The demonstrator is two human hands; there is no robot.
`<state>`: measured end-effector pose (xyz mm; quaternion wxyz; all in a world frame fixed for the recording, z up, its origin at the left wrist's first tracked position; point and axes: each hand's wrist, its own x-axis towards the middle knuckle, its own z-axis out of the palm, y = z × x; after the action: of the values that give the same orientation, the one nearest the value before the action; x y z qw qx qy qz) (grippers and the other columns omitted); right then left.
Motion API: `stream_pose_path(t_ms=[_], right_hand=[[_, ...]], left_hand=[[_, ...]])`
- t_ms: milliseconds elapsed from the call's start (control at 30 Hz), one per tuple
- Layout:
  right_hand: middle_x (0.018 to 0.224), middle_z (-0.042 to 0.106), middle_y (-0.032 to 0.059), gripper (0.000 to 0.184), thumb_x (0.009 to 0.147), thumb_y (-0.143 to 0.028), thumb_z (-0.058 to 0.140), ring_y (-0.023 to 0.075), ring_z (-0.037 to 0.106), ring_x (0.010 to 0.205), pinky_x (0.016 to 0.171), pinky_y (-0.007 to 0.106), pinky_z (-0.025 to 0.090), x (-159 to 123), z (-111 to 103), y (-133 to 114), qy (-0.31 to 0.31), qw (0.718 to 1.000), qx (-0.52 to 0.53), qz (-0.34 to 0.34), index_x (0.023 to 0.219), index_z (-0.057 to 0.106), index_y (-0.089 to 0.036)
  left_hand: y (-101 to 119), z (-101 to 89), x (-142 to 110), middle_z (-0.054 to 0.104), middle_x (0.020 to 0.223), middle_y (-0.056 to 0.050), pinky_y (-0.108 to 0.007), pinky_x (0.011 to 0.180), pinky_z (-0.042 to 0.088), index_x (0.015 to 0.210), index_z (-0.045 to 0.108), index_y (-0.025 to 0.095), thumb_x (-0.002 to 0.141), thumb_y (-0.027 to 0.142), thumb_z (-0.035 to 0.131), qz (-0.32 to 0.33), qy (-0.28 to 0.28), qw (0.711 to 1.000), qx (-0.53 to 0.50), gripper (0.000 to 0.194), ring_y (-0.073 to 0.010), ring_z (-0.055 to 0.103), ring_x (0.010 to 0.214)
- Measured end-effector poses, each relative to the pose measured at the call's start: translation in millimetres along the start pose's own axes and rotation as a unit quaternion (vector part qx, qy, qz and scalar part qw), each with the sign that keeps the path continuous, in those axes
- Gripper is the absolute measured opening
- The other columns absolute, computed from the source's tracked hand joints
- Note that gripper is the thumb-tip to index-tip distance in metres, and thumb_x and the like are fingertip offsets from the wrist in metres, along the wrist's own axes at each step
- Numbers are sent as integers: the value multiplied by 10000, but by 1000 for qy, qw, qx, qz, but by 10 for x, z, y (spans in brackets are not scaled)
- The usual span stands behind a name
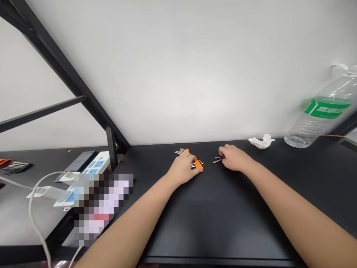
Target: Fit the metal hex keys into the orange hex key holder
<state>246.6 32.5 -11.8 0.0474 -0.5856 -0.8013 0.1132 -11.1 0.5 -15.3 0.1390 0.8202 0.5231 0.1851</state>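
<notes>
My left hand (184,168) is closed around an orange hex key holder (199,165) on the black table. Slim silver keys stick out of the holder's far-left end, and small metal tips show at its right side. My fingers cover its middle. To the right, my right hand (232,158) pinches thin metal hex keys (218,160), whose silver and dark ends point left, just above or on the tabletop; I cannot tell which. The rest of these keys is hidden in the fingers. A short gap separates the two hands.
Crumpled white tissue (262,142) and a large clear bottle with a green label (329,108) stand along the wall at right. Left, beyond a black metal frame (111,149), are a power strip (97,163), white cables (30,208) and another orange tool set (13,166).
</notes>
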Motion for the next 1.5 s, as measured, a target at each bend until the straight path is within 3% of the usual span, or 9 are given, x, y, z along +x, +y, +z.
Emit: stream_pose_path(t_ms=[167, 267, 400, 733, 867, 1000, 1233, 1400, 1500], right_hand=[[1024, 598, 115, 160, 800, -99, 540, 263, 553, 955, 729, 337, 392, -33, -18, -83, 50, 998, -36, 0, 926, 574, -193], [994, 614, 70, 144, 817, -124, 539, 213, 564, 936, 758, 308, 413, -79, 11, -253, 75, 992, 53, -82, 928, 577, -207], [901, 617, 12, 31, 865, -230, 553, 155, 560, 799, 702, 271, 415, -123, 124, -481, 39, 974, 167, -146, 877, 579, -221], [850, 616, 29, 112, 869, -177, 519, 168, 563, 788, 748, 310, 369, -151, 161, -647, 74, 987, 54, -129, 780, 582, -203], [884, 646, 66, 90, 851, -191, 535, 216, 595, 836, 777, 354, 366, -197, 145, -678, 49, 990, -20, -133, 816, 617, -201], [923, 651, 109, 81, 840, -226, 572, 257, 602, 874, 799, 383, 369, -229, 109, -646, 33, 993, -63, -93, 859, 639, -186], [970, 631, 97, 76, 856, -209, 541, 232, 577, 869, 766, 366, 359, -251, 33, -604, 20, 992, -52, -112, 867, 616, -207], [926, 636, 119, 54, 823, -178, 572, 263, 590, 878, 773, 386, 357, -245, 3, -517, 12, 993, -95, -73, 808, 625, -180], [921, 633, 88, 35, 836, -211, 577, 240, 589, 851, 775, 372, 372, -256, -21, -521, 32, 995, -54, -77, 816, 601, -196]], left_hand=[[57, -22, -3, 705, 1013, -58, -428, 855, 530, 910, 644, 220, 706, 418, 784, -30, 3, 999, -30, 317, -313, 613, 1062], [79, -10, -10, 704, 1001, -53, -431, 858, 533, 946, 632, 221, 701, 373, 765, -24, 10, 999, -36, 318, -294, 629, 1011], [81, 11, -14, 698, 979, -61, -436, 877, 526, 954, 639, 215, 721, 332, 713, 6, 13, 999, -31, 271, -286, 634, 981], [72, 40, -8, 665, 923, -62, -411, 848, 506, 930, 689, 219, 727, 296, 683, 40, 4, 999, -3, 218, -268, 631, 936], [71, 13, -8, 678, 944, -60, -396, 825, 510, 934, 687, 221, 717, 315, 696, 36, -9, 999, -11, 237, -263, 634, 920], [66, -11, -13, 692, 987, -57, -398, 842, 517, 981, 687, 226, 717, 356, 712, 34, -20, 999, -27, 295, -265, 640, 942], [84, -25, -28, 691, 964, -48, -401, 871, 512, 965, 678, 225, 722, 373, 718, 31, -29, 999, -31, 287, -256, 644, 932], [117, -55, -37, 703, 1012, -52, -400, 861, 515, 977, 688, 226, 712, 379, 743, 29, -39, 998, -41, 312, -262, 645, 954], [137, -65, -45, 707, 998, -43, -396, 852, 515, 959, 686, 231, 711, 377, 738, 30, -39, 998, -50, 292, -259, 648, 939]])
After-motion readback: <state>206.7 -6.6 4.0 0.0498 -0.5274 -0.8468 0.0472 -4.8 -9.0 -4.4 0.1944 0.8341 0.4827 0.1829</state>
